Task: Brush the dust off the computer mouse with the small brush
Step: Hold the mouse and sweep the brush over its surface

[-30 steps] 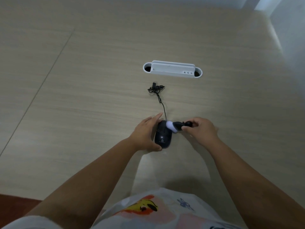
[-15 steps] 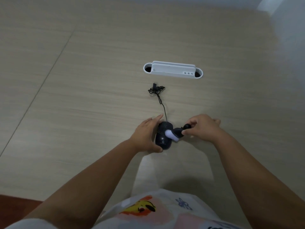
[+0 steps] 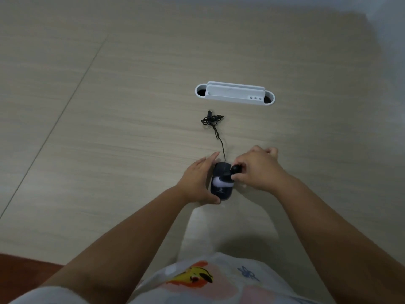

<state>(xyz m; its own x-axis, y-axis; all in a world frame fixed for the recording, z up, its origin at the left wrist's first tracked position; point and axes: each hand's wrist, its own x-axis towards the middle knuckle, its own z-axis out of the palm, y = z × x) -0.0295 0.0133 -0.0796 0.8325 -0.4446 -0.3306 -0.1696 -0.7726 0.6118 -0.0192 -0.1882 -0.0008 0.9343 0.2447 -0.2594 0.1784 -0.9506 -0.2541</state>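
A black computer mouse [image 3: 221, 191] lies on the wooden desk [image 3: 109, 150]. My left hand [image 3: 198, 181] clasps its left side, thumb at the rear and fingers at the front. My right hand [image 3: 258, 170] pinches the black handle of a small brush [image 3: 228, 178]. The brush's white bristles rest across the middle of the mouse's back. The mouse's thin black cable [image 3: 213, 126] runs away from me and ends in a small tangle with the plug.
A white cable-grommet tray [image 3: 234, 93] with a hole at each end is set into the desk beyond the cable. A seam in the desktop [image 3: 65, 110] runs diagonally at the left. The desk's near edge is at the lower left.
The brush head has swept from the mouse's front right edge back and left onto the middle of its back. My right hand moved left with it. My left hand kept its hold.
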